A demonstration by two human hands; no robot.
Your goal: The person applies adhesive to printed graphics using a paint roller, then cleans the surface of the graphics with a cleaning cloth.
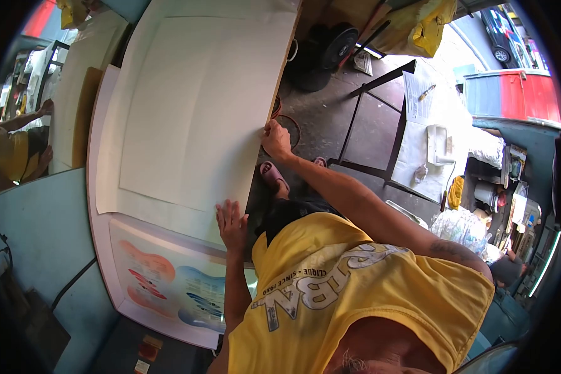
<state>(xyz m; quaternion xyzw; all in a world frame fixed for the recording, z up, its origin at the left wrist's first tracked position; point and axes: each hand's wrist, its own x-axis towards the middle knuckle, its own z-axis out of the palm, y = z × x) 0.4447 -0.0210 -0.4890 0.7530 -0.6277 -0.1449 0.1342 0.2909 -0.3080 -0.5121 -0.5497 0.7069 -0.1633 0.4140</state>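
A large white sheet (187,112) lies over a long board or tabletop, with a rectangular outline showing on it. My left hand (232,223) rests flat near the sheet's lower right corner, its fingers stretched out. Farther up, my right hand (275,138) is closed at the sheet's right edge, fingers curled in; whatever they grip is hidden. Below the sheet, a printed panel (168,283) with orange and blue rounded shapes shows in a white frame.
A mirror (31,118) on the left reflects the work. To the right stands a dark metal frame (371,131) beside a white-covered table (411,146) holding a brush (427,93) and a white tray (439,144). A black fan-like object (340,47) stands beyond the board. Another person's dark head (507,272) appears at right.
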